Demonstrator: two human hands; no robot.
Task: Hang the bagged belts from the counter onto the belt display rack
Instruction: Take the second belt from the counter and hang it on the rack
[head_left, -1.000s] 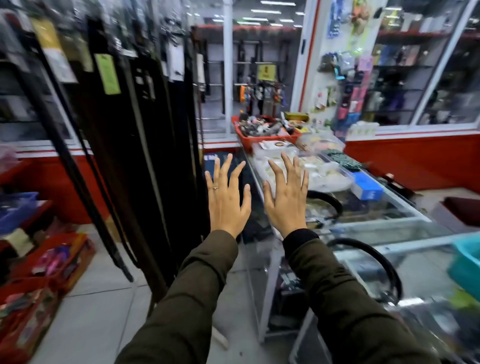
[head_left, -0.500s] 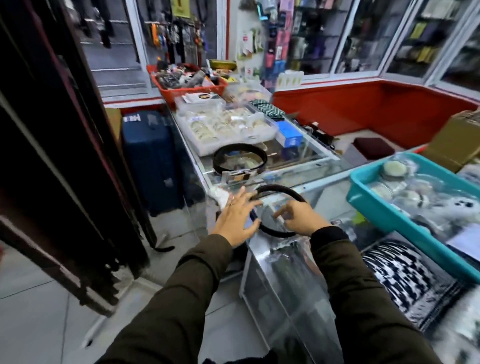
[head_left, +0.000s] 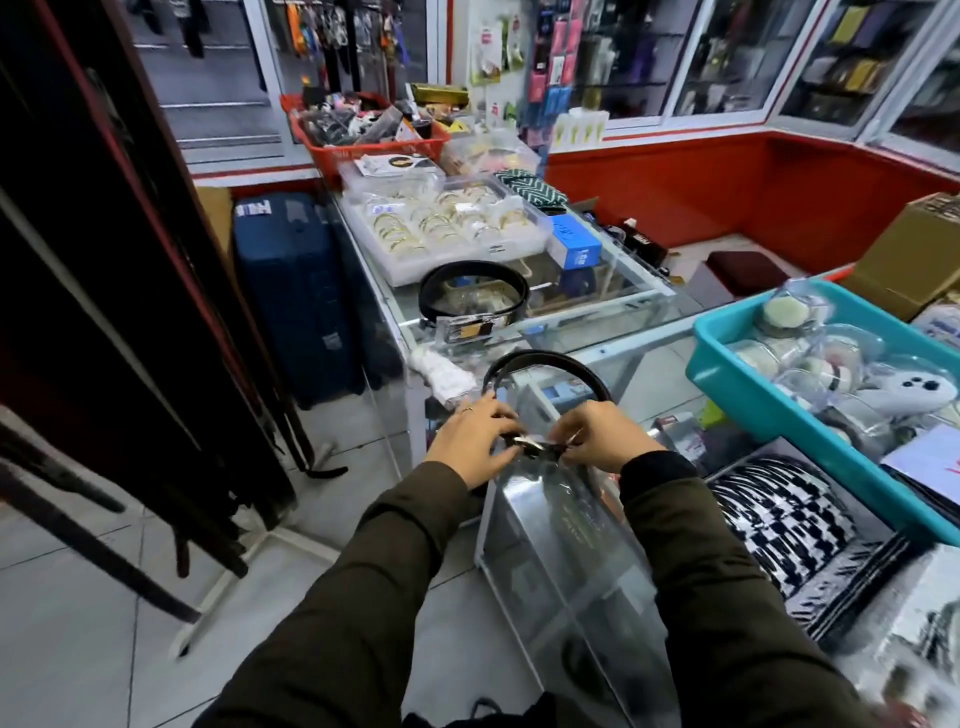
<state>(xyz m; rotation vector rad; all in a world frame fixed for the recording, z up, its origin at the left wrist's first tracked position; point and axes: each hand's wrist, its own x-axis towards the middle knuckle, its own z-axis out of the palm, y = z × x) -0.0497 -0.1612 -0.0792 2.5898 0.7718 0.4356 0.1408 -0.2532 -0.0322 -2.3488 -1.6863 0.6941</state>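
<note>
A coiled black belt in a clear bag (head_left: 545, 369) lies on the near corner of the glass counter (head_left: 639, 306). My left hand (head_left: 475, 439) and my right hand (head_left: 602, 434) both grip its buckle end, fingers closed on it. A second bagged black belt (head_left: 472, 296), also coiled, rests farther back on the counter, untouched. The belt display rack (head_left: 119, 291) stands at the left with several dark belts hanging down to the floor.
A teal bin (head_left: 769, 410) of packaged items sits at the right. A white tray of bangles (head_left: 447, 228), a blue box (head_left: 574, 241) and a red basket (head_left: 363, 140) stand farther back. A blue suitcase (head_left: 296, 291) stands between rack and counter.
My view swung from the rack to the counter. Both hands came down from open in the air and closed on the nearer belt's buckle end.
</note>
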